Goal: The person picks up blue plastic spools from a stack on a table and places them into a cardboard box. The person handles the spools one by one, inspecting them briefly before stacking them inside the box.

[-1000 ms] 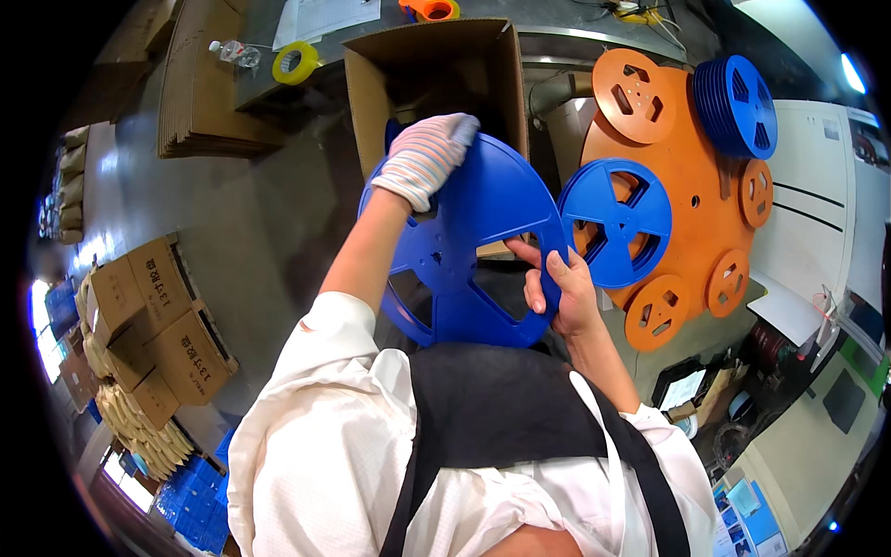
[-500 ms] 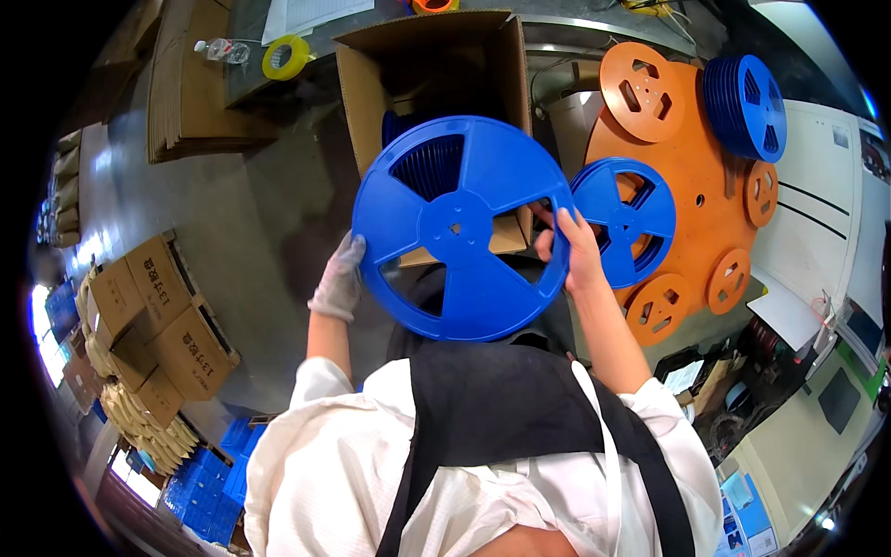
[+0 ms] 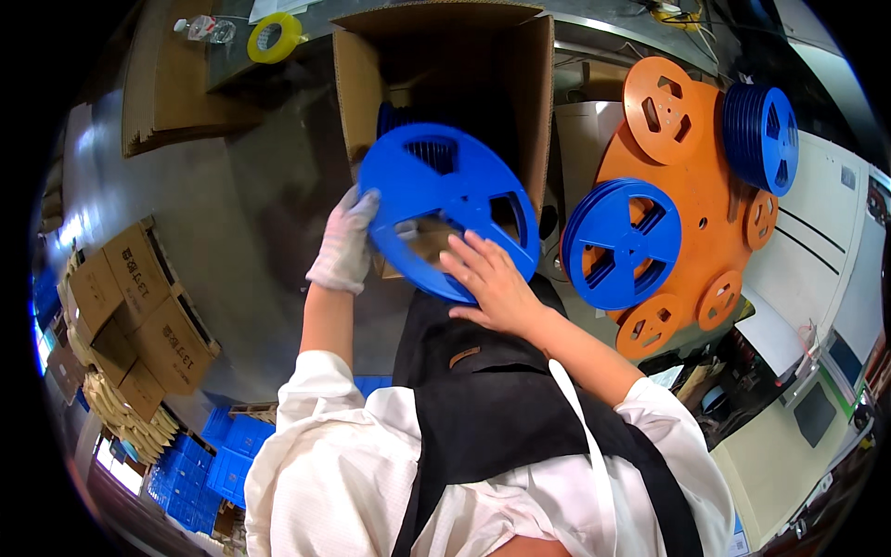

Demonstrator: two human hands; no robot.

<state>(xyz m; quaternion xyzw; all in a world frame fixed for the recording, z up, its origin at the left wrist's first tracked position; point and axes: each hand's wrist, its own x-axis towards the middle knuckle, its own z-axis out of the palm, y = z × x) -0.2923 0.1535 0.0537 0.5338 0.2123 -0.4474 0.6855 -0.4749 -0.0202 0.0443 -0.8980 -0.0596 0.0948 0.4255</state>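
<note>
A large blue plastic reel [image 3: 457,206] with cut-out windows is held tilted in front of an upright cardboard box [image 3: 360,102]. My left hand [image 3: 346,243], in a pale glove, grips the reel's left rim; the thumb is on the near face and the other fingers are mostly hidden. My bare right hand [image 3: 497,286] lies with fingers stretched out against the reel's lower right part, near its hub. Inside the box, more blue reels [image 3: 393,117] stand on edge, partly covered by the held one.
To the right stands an orange round plate [image 3: 691,209] bearing a blue reel stack [image 3: 620,243], another blue stack [image 3: 761,139] and several orange discs [image 3: 661,110]. Yellow tape [image 3: 275,38] and a plastic bottle [image 3: 206,30] lie at the far left. Stacked cartons [image 3: 153,306] sit farther left.
The blue reel has tilted and shifted slightly toward the box. My right hand has let go of its right rim and moved left onto its face; my left hand still grips the left rim.
</note>
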